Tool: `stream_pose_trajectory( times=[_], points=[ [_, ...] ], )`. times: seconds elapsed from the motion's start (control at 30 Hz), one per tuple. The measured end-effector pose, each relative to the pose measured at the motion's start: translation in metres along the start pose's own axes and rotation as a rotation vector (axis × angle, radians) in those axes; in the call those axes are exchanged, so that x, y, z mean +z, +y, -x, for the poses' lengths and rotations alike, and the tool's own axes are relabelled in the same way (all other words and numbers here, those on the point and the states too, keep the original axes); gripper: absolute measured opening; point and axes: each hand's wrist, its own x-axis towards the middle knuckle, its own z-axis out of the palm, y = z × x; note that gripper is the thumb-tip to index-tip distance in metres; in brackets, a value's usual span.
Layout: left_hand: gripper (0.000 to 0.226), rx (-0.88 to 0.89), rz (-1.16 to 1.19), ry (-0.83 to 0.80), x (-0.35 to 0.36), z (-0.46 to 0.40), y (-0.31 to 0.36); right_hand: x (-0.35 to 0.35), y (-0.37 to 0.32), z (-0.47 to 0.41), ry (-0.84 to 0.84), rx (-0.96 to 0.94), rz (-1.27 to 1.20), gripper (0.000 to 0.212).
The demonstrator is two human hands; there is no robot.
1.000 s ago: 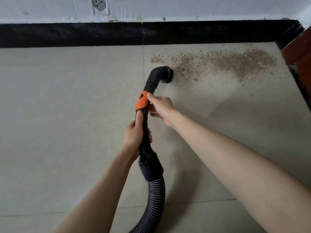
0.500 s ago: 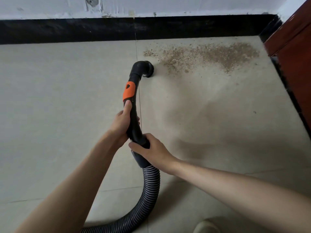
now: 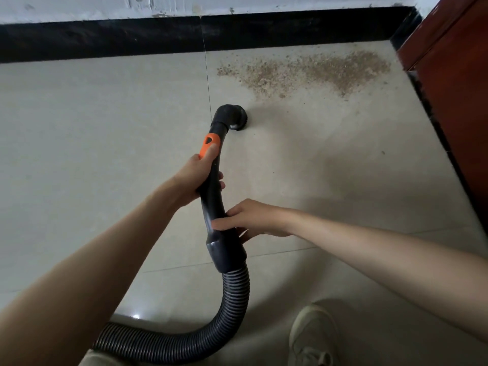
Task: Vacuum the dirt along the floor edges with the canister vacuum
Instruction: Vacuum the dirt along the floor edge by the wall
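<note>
1. Two hands now grip the vacuum wand [image 3: 211,191]: left hand [image 3: 194,178] fingers clamped below the orange switch [image 3: 210,145], right hand [image 3: 253,217] moved down, fingers curled near the hose [image 3: 235,294] cuff.
2. Its nozzle [image 3: 235,117] has drawn back from the dirt [image 3: 306,72], which lies uncollected beside the black baseboard [image 3: 105,38].

floor [image 3: 92,154]: beige tile | baseboard [image 3: 105,39]: blk | cabinet [image 3: 454,75]: red-brown, rt
</note>
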Motion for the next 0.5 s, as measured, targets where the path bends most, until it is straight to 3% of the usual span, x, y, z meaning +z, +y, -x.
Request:
stream_pose_trajectory(
  times=[0.07,0.13,0.27,0.4,0.5],
  points=[
    [0.051,0.021,-0.032,0.006,0.006,0.007,-0.005,-0.009,0.002,0.004,-0.090,0.044,-0.058,0.030],
    [0.046,0.030,-0.064,0.012,0.014,0.014,-0.011,-0.019,0.005,0.006,-0.058,0.078,-0.114,0.028],
    [0.041,0.019,-0.122,0.000,0.029,0.025,-0.017,-0.043,0.007,0.004,0.245,0.033,-0.288,0.018],
    [0.037,0.053,-0.241,-0.031,0.032,0.029,-0.002,-0.071,-0.011,-0.003,0.512,-0.040,-0.528,0.027],
    [0.036,0.138,-0.367,-0.041,0.030,0.029,0.019,-0.084,-0.034,-0.011,0.549,-0.058,-0.675,0.035]
  ],
)
